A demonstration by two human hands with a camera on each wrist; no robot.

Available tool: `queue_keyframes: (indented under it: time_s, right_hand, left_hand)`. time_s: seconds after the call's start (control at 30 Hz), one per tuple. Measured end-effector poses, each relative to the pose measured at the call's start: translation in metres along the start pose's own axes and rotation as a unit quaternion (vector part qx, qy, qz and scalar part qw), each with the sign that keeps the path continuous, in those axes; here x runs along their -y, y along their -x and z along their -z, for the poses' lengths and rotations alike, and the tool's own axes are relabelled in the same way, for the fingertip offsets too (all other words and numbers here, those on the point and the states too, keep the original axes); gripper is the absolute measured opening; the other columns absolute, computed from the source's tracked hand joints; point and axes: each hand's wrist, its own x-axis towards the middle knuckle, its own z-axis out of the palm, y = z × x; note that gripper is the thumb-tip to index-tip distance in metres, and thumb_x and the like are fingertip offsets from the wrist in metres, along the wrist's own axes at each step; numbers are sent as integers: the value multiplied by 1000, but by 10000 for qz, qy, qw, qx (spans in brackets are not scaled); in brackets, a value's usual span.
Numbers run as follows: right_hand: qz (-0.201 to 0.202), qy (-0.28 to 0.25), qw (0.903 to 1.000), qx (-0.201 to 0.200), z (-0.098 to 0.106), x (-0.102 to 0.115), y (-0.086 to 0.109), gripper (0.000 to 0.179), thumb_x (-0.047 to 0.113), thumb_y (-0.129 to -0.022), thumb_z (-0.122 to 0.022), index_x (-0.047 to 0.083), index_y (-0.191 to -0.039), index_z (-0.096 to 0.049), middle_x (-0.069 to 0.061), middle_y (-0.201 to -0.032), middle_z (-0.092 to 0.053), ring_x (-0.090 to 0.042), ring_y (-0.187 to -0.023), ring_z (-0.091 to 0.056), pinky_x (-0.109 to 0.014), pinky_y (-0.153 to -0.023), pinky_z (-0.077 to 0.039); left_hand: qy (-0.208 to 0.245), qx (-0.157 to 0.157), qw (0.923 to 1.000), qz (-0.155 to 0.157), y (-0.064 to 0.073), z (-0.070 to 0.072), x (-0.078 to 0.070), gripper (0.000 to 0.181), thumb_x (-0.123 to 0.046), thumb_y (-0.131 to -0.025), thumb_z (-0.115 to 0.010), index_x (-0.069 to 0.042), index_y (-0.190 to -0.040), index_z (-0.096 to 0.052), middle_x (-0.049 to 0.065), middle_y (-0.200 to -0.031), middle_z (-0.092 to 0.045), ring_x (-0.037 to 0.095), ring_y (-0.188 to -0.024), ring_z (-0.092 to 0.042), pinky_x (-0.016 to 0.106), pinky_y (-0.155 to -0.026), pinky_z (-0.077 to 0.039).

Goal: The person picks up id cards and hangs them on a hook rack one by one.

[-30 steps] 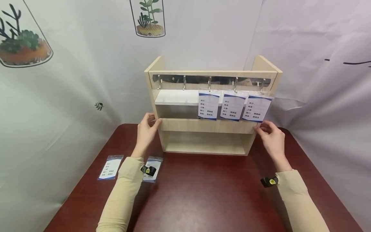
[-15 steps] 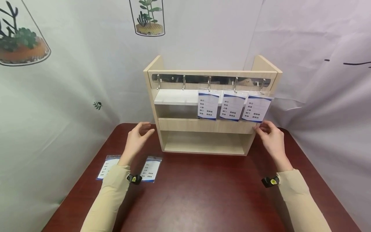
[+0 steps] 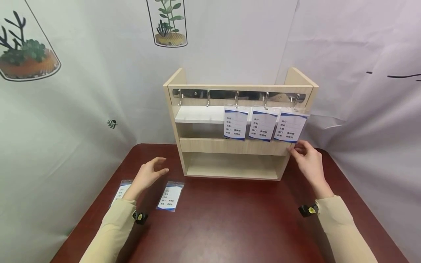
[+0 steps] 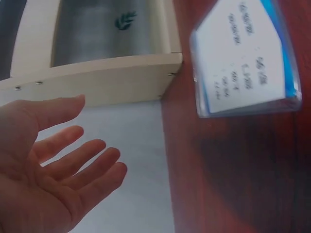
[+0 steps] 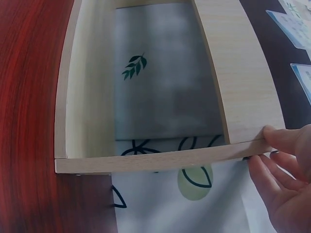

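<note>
Pale-wood shelf unit (image 3: 213, 146) pinched at edge between thumb and fingers of right hand (image 3: 308, 160), as before; left hand (image 3: 147, 175), earlier on opposite edge, now lowered, fingers apart; white-and-blue plastic-sleeved card (image 3: 170, 197) near left fingertips.

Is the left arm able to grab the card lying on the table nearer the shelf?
Probably yes: the left grip is open and holds nothing, that card lies nearby, and I see nothing covering it.

A creased whitish fabric backdrop (image 3: 236, 47) printed with terrariums (image 3: 170, 38) backs and flanks a glossy reddish-brown table (image 3: 223, 223) with rounded far corners.
</note>
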Motion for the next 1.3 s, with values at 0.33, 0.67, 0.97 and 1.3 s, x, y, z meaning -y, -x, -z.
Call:
queue_keyframes:
  time_s: [0.33, 0.67, 0.97, 1.3]
  right_hand:
    - [-63, 30, 9999, 100, 3, 2, -2, 36, 22, -94, -73, -3, -119, -65, -24, -105, -72, 22, -79, -47, -2, -67, -40]
    - [-78, -18, 9999, 73, 2, 2, -5, 37, 24, -95, -73, -3, -119, -65, -23, -105, -72, 22, -79, -48, -2, -68, -40]
    - [-54, 7, 10000, 67, 2, -1, -4, 37, 23, -95, -73, -3, -121, -65, -23, -106, -72, 23, -79, -47, -1, -68, -39]
    - [-86, 30, 9999, 43, 1, -1, -3, 37, 23, -94, -73, -3, -119, -65, -23, -104, -72, 22, -78, -48, -2, -69, -39]
  left_hand:
    - [-368, 713, 9968, 13, -1, -11, 13, 50, -17, -91, -74, 5, -133, -58, 27, -130, -62, 44, -115, -61, 59, -94, -48]
    - [-617, 1339, 9890, -121, -6, -19, 19, 55, -18, -86, -79, 5, -131, -60, 26, -128, -63, 46, -120, -57, 61, -98, -44]
    - [-655, 1578, 9851, -193, -5, -28, 26, 56, -12, -79, -84, 6, -127, -63, 26, -124, -65, 43, -114, -61, 55, -96, -49]
    - [-846, 1683, 9817, -287, -5, -28, 30, 52, -7, -76, -86, 8, -122, -66, 22, -117, -65, 40, -106, -62, 54, -92, -50]
